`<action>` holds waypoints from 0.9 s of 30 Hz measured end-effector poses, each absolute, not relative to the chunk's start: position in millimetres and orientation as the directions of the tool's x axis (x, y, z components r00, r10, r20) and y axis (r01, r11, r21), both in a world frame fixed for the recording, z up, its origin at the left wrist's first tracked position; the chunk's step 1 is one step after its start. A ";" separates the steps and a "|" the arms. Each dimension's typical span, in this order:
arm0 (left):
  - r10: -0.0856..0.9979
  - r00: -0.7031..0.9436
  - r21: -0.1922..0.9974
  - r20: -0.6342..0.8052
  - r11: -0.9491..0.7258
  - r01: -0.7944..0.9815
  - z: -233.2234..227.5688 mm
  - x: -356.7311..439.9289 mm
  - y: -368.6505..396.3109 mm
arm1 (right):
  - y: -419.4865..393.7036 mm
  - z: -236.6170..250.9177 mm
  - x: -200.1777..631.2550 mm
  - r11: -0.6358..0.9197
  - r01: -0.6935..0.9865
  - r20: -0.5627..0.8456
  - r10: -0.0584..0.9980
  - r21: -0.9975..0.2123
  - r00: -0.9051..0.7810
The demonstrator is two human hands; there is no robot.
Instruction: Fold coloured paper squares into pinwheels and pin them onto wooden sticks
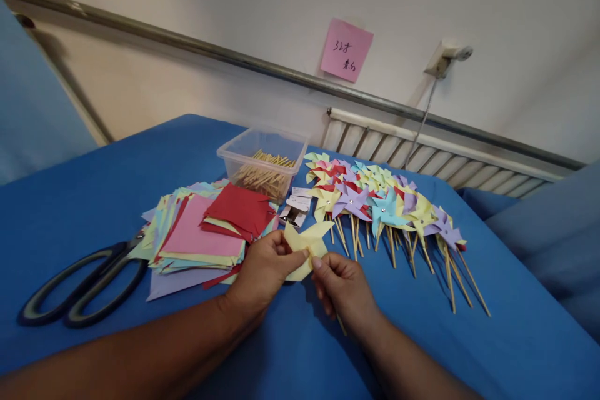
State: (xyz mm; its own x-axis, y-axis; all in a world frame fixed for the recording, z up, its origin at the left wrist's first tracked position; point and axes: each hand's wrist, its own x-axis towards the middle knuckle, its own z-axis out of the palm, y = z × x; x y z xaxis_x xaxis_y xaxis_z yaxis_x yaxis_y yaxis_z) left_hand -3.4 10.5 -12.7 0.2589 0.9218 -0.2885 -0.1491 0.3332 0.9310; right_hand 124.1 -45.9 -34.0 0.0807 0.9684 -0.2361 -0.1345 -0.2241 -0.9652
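Head view | left hand (263, 272) and right hand (342, 287) pinch a yellow paper pinwheel (307, 244) at lower centre, folded tips pressed together | finished pinwheels (384, 206) fanned right on blue desk (94, 212) | paper squares (206, 231), scissors (79, 287) left | stick box (262, 162) behind.

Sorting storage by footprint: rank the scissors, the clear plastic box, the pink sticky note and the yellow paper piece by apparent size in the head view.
1. Scissors, longest, though nearest the camera.
2. Clear plastic box.
3 and 4. Pink sticky note and yellow paper piece look alike; the note sits farther off on the wall, so no ranking. Both hands' fingers hold the paper.
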 end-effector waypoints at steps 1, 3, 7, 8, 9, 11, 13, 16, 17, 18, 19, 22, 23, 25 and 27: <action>0.926 0.259 0.938 -0.276 0.318 -0.139 -13.4 -3.5 10.2 | -45.6 -34.6 124.1 -0.234 -0.134 -0.246 0.966 -0.963 0.084; 0.932 0.257 0.949 -0.254 0.292 -0.120 -15.6 -3.7 9.9 | -44.7 -34.6 124.0 -0.253 -0.140 -0.266 0.960 -0.957 0.088; 0.939 0.256 0.958 -0.229 0.264 -0.115 -20.2 -3.5 10.8 | -43.5 -33.3 124.3 -0.255 -0.160 -0.271 0.958 -0.954 0.088; 0.941 0.255 0.959 -0.224 0.259 -0.115 -20.7 -3.4 10.9 | -43.4 -33.1 124.5 -0.255 -0.166 -0.272 0.958 -0.952 0.089; 0.942 0.254 0.960 -0.221 0.256 -0.114 -20.8 -3.3 11.0 | -43.3 -33.0 124.6 -0.257 -0.173 -0.275 0.957 -0.951 0.089; 0.942 0.250 0.961 -0.222 0.255 -0.107 -20.2 -3.0 10.7 | -43.1 -32.8 124.8 -0.261 -0.191 -0.280 0.956 -0.946 0.084; 0.943 0.246 0.962 -0.223 0.253 -0.098 -19.2 -2.7 10.2 | -42.7 -32.6 124.9 -0.264 -0.203 -0.285 0.955 -0.943 0.081; 0.944 0.245 0.963 -0.223 0.252 -0.092 -18.3 -2.3 9.6 | -42.0 -32.0 125.0 -0.272 -0.204 -0.293 0.953 -0.940 0.081; 0.944 0.243 0.962 -0.225 0.254 -0.095 -18.2 -2.3 9.5 | -41.8 -31.8 125.1 -0.273 -0.204 -0.294 0.952 -0.940 0.082; 0.944 0.239 0.961 -0.229 0.258 -0.099 -18.2 -2.3 9.5 | -41.7 -31.5 125.1 -0.273 -0.204 -0.294 0.952 -0.940 0.083; 0.943 0.236 0.959 -0.232 0.262 -0.103 -18.2 -2.4 9.5 | -41.6 -31.2 125.1 -0.271 -0.204 -0.293 0.952 -0.940 0.084; 0.941 0.236 0.955 -0.241 0.273 -0.118 -18.1 -3.0 9.5 | -41.5 -30.6 124.9 -0.272 -0.211 -0.296 0.951 -0.939 0.088; 0.940 0.240 0.954 -0.241 0.276 -0.121 -18.1 -3.2 9.4 | -41.4 -30.6 124.8 -0.274 -0.214 -0.298 0.950 -0.938 0.090; 0.940 0.243 0.953 -0.241 0.276 -0.121 -17.9 -3.5 8.9 | -41.3 -31.0 124.5 -0.277 -0.213 -0.302 0.949 -0.937 0.093; 0.940 0.243 0.954 -0.241 0.275 -0.118 -17.4 -3.4 8.2 | -41.4 -31.8 124.3 -0.272 -0.201 -0.296 0.950 -0.941 0.099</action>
